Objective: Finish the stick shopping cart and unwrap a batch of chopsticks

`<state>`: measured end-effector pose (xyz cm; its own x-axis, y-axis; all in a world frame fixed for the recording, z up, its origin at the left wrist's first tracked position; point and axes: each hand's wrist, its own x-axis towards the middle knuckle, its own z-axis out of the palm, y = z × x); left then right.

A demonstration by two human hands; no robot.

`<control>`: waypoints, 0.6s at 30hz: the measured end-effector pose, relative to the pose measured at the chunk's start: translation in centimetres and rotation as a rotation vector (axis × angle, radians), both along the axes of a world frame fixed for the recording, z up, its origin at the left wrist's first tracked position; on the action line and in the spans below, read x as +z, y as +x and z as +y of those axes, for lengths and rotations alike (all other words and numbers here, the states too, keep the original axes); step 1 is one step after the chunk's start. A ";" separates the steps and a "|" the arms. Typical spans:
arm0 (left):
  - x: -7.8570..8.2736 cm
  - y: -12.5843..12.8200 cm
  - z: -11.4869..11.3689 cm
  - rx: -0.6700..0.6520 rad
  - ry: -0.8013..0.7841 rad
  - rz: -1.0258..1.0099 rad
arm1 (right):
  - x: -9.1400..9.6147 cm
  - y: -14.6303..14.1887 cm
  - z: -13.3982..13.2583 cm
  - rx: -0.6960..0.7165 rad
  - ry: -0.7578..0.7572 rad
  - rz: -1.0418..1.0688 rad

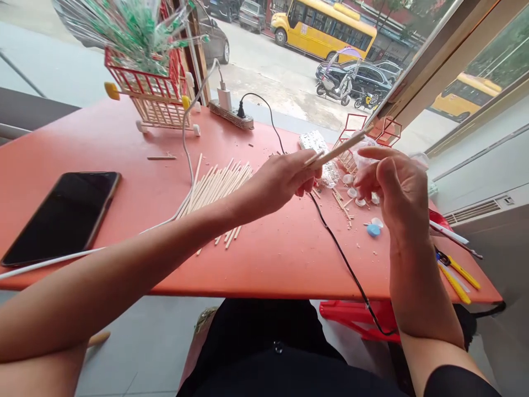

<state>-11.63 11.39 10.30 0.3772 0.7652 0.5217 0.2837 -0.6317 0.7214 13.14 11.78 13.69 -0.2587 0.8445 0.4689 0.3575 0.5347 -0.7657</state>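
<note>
My left hand (pixel 289 173) is closed around a few thin wooden sticks (pixel 343 149), which slant up to the right over the table. The fingers hide their lower ends. My right hand (pixel 397 182) is raised just right of the sticks. Its index finger stretches toward them, the other fingers are loosely bent, and nothing shows between them. Below my left forearm, a spread pile of pale wooden sticks (pixel 223 184) lies on the orange table (pixel 281 259). Crumpled foil (pixel 316 143) lies behind my left hand, and small white caps (pixel 360 202) are scattered between the hands.
A phone (pixel 61 212) lies at the left. A stick-built cart (pixel 152 99) with wrapped green filling stands at the back, beside a power strip (pixel 231 114). A black cable (pixel 339 248) crosses the table. Yellow-handled pliers (pixel 458 273) and a blue cap (pixel 373 230) are at right.
</note>
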 end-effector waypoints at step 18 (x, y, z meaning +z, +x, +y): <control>-6.0 -1.6 -0.5 -0.338 -0.474 -0.317 | -5.3 -7.3 1.0 0.206 -0.196 -0.034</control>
